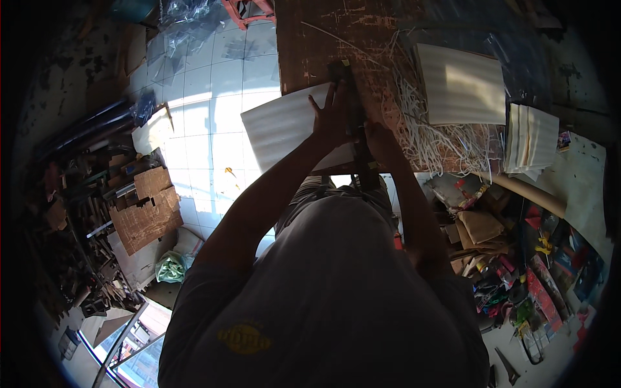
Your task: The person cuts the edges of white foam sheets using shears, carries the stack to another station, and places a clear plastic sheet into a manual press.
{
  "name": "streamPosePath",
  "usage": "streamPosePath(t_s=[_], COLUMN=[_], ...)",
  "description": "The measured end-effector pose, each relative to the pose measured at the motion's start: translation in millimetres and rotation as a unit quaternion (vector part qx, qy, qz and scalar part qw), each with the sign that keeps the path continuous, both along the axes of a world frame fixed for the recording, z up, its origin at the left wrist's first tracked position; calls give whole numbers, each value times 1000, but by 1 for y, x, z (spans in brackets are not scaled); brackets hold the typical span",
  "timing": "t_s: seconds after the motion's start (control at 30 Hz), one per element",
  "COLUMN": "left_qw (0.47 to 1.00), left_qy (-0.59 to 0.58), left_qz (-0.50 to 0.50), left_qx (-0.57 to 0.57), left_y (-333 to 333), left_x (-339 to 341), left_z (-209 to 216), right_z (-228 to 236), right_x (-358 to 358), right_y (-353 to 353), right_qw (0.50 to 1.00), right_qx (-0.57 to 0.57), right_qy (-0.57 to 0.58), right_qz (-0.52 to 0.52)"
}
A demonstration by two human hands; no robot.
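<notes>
Head view: a brown, worn tabletop (304,61) with pale scuffed patches runs away from the person, and to its left a white tiled floor (194,116) lies partly in bright light, with clear plastic film (187,39) and a red frame (249,13) at its far end; on the table's near part is a white sheet (281,123), tilted, its left corner jutting past the table edge, its right side beneath or against a long dark bar (357,113); the left hand (332,123) lies palm down with fingers spread wide, across the sheet and reaching onto the bar; the right hand (381,142) is at the bar's right side, its fingers curled in, though whether they grip anything cannot be told; the left forearm hides part of the sheet's near side; a tangle of pale strips (420,132) crowds the table just right of the right hand, beside a pile of white sheets (462,87) and a second stack (530,139); a brown tube (533,196) slants below; mixed clutter (511,278) fills the lower right, and brown board pieces (152,220) and a green bag (171,266) the left
</notes>
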State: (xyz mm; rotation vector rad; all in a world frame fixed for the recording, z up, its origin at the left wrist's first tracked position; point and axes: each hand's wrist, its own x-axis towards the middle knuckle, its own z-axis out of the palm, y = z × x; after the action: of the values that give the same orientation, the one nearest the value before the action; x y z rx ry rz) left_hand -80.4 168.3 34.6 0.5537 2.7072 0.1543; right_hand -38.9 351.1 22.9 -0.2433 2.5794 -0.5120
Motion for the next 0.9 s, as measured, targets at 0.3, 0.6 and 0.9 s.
streamPosePath(t_s=[0.3,0.6,0.9], left_qw=[1000,998,996], left_qy=[-9,-13,-5], left_qz=[-1,-5,2], left_qx=[21,66,85], left_y=[3,-7,-7], left_x=[1,1,4], left_z=[4,1,4], right_z=[-24,7,-1], right_x=[159,170,161], right_y=[64,79,72], right_qw=[987,996,993], right_qx=[14,31,9], right_qy=[92,71,116], right_qz=[131,39,-5])
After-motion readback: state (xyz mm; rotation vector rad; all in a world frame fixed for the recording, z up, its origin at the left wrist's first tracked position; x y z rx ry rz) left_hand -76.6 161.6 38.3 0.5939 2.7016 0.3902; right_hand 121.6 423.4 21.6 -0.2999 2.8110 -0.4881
